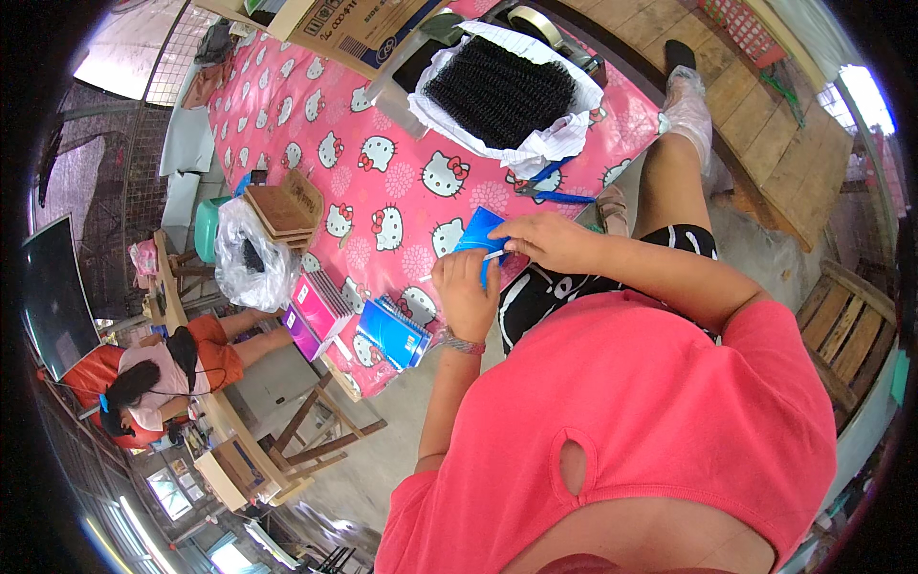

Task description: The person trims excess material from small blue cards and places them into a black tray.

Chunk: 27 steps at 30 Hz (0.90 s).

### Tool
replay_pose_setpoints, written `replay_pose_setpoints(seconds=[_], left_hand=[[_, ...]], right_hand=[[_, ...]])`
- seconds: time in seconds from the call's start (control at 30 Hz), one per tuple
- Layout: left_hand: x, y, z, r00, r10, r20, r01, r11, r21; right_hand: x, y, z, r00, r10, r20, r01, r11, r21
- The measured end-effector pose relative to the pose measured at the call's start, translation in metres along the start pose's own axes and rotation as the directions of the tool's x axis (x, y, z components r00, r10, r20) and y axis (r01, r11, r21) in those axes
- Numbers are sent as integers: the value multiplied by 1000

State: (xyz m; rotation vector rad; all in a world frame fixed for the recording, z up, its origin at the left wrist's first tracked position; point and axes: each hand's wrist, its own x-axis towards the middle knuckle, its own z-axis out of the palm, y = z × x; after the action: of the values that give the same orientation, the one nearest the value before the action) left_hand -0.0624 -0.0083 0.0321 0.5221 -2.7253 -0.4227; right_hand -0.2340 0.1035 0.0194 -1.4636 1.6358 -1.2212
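Observation:
A small blue notebook [480, 228] lies between my hands at the table's near edge. My right hand [547, 239] is closed in a pinch at its right side, fingertips on the blue cover. The fingers of my left hand [467, 292] are curled round a thin white stick [493, 255], whose right end meets my right thumb. Its exact kind is too small to tell. Left of my left hand lie several blue spiral notebooks [392, 333], fanned in a stack. Beside them stand pink and purple spiral notebooks [318, 311].
A pink patterned cloth covers the table [402, 182]. Blue-handled scissors [555, 196] lie near a paper-lined heap of black coils [502, 91]. Brown boards [285, 206], a clear plastic bag [251, 253] and a cardboard box [359, 29] stand farther off. Another person [172, 378] is at the left.

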Motion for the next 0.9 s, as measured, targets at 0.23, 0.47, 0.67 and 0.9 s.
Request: replay_pose_setpoints(seconds=[0.23,0.47,0.67,0.9], left_hand=[[5,11,9,997,68,-39,-71,995,-69],[3,9,9,997,70,27,-69,997,-32],[0,8,8,999,46,12,-45,997,-56],[0,8,3,996,77,51,-75,996,-55]], right_hand=[[-3,-22,-13,998,-5,60,15,984,-178],[-4,-36,-17,999,23,44,-10,958,-285],[-2,-47,-18,961,223,162,-160,930,-331],[-6,-35,-12,989,90,114,-41,927,-373]])
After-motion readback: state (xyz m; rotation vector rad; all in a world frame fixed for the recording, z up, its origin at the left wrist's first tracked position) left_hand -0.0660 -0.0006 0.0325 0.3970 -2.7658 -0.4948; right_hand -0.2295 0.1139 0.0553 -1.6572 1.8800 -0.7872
